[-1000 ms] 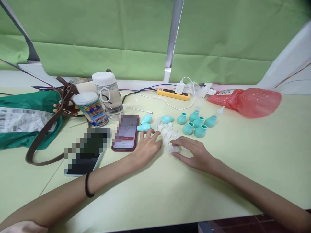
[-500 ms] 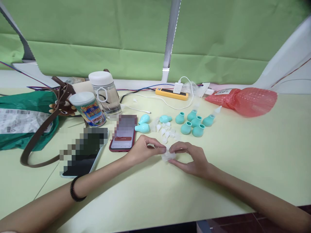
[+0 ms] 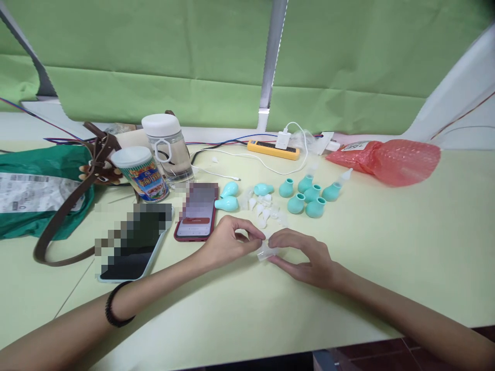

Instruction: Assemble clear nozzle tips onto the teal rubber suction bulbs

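Note:
Between both hands is a small translucent plastic piece (image 3: 264,253), partly covered by fingertips. My left hand (image 3: 229,241) pinches its upper left side with thumb and forefinger. My right hand (image 3: 311,256) grips it from the right, thumb below and fingers above. Just beyond them lie several white pointed tips (image 3: 262,217) and translucent pieces. Several turquoise rubber bulbs (image 3: 314,207) stand open-end up to the right, and two carry translucent nozzles. More turquoise bulbs (image 3: 226,204) rest on their sides behind my left hand.
To the left are a red-cased phone (image 3: 195,216), a dark-screened phone (image 3: 135,247), a patterned canister (image 3: 143,175), a water bottle (image 3: 164,149) and a green bag (image 3: 42,190) with a brown strap. A yellow power strip (image 3: 273,150) and red bubble-wrap package (image 3: 402,161) lie behind.
The translucent piece has tilted and shows more of its lower end between my hands. Both hands have shifted only slightly; the bulbs and tips stay where they were.

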Tool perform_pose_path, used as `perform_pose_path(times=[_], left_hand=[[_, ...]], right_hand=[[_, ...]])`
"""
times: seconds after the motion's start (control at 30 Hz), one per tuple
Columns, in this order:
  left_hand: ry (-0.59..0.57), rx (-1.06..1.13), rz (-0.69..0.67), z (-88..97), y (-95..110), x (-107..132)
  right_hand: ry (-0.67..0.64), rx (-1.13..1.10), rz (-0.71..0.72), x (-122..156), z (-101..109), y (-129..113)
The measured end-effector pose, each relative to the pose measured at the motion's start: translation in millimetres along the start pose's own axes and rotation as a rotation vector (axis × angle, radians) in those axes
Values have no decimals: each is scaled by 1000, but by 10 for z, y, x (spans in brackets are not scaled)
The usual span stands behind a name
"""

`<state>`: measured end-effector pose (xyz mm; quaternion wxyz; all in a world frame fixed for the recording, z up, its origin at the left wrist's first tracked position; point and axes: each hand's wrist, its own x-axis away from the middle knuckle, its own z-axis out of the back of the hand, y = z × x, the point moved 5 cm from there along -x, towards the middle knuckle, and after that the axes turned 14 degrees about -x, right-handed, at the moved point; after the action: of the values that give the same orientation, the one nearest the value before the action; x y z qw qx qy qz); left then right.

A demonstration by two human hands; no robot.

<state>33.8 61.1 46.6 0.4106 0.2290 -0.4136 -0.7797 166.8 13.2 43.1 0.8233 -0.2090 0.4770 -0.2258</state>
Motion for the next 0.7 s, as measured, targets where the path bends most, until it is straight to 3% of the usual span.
perform_pose_path(times=[0.33, 0.53, 0.7], left_hand=[[-69, -202, -238, 15, 153, 68], [-50, -347, -382, 31, 250, 132], [-1, -366, -424, 15, 251, 134]], right_hand=[[4, -14, 32, 0, 19, -20], [95, 37, 34, -49, 84, -76], [149, 105, 18, -68, 115, -117]])
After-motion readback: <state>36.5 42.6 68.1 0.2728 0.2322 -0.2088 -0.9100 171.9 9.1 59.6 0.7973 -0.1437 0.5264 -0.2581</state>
